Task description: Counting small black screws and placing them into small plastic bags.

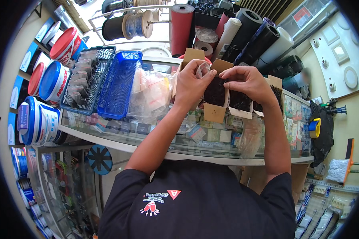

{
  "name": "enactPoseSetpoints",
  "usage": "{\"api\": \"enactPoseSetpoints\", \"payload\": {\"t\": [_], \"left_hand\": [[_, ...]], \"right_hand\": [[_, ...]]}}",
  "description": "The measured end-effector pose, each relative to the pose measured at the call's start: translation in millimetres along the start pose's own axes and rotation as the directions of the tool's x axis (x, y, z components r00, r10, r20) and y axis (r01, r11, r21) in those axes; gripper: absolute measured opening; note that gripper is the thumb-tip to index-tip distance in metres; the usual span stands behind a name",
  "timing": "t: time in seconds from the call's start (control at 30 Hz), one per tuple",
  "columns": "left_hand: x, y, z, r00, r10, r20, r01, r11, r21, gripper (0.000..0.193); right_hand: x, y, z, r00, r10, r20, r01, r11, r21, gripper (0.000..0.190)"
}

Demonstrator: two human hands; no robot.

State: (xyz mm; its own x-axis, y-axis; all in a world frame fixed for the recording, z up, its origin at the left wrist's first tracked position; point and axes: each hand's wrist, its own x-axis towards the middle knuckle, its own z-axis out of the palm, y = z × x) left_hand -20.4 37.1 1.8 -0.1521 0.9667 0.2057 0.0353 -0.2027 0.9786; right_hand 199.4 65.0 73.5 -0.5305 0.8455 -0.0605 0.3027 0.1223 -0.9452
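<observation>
My left hand point(194, 79) is closed on a small clear plastic bag point(202, 70) above an opened cardboard box point(215, 112) of small dark screws point(215, 92). Close to its right, my right hand point(242, 80) has thumb and fingertips pinched together over the boxes; a tiny dark piece seems to be between them, most likely a screw. A second open box point(240, 113) with dark screws stands under my right hand, and more such boxes sit partly behind my right forearm. A dark green basket point(97, 89) at the left holds several small filled plastic bags point(77, 83).
The glass display counter point(131, 143) carries a blue basket point(116, 86), a heap of clear plastic bags point(155, 92) and a loose plastic bag point(251, 137). Paint buckets point(52, 80) stand at left, rolls of sheeting point(182, 33) and a wire spool point(137, 25) beyond.
</observation>
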Motion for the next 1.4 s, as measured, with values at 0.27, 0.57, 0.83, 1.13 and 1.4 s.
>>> {"api": "enactPoseSetpoints", "payload": {"t": [0.27,0.57,0.83,1.13,1.4], "left_hand": [[-1.8,3.4,-0.5,0.998,0.051,0.043,-0.055,0.994,0.092,0.037],[-0.4,2.4,-0.5,0.995,0.020,0.093,-0.031,0.992,0.125,0.040],[-2.3,-0.6,4.8,0.992,0.096,0.080,-0.104,0.989,0.104,0.039],[-5.4,-0.9,15.3,0.974,0.216,0.067,-0.225,0.961,0.164,0.043],[-4.3,-1.6,15.4,0.978,0.187,0.089,-0.200,0.965,0.168,0.041]], "right_hand": [[-6.0,-4.3,-5.7,0.998,0.031,-0.062,-0.020,0.987,0.161,0.027],[-4.5,-6.8,-3.4,0.994,0.014,-0.110,0.001,0.991,0.136,0.024],[0.9,-18.7,-3.1,0.987,-0.017,-0.158,0.066,0.949,0.307,0.023],[7.9,-32.5,6.2,0.993,-0.064,-0.097,0.083,0.975,0.205,0.027],[5.9,-32.8,8.7,0.993,-0.061,-0.097,0.076,0.984,0.162,0.026]]}}
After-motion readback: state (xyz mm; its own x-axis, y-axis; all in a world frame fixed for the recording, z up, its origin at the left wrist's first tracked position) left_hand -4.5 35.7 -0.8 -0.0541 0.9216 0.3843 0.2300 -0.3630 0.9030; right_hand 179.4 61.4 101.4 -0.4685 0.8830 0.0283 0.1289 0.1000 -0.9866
